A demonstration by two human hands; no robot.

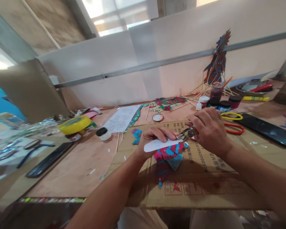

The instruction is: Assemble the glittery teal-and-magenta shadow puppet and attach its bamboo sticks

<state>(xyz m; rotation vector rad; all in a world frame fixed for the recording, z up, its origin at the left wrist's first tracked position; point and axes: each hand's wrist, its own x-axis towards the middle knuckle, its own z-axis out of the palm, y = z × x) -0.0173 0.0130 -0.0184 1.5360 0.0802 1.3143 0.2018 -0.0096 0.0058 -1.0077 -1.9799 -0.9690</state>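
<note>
My left hand (154, 136) holds a white paper strip (157, 145) with a rounded end, its fingers pressed along the strip's upper edge. Wrapped round a small metal tool (187, 134), my right hand (208, 127) brings the tool's jaws against the strip's right end. Painted red and blue cut-out pieces (170, 156) lie on the cardboard (152, 190) just under the strip. A small blue piece (136, 136) rests left of my left hand.
Paint jars (225, 105) stand behind my right hand, near red-handled scissors (234, 128) and a black phone (267, 128). A yellow tape roll (75, 125) and a drawing sheet (121, 118) lie left. A painted figure (218, 60) stands on sticks behind.
</note>
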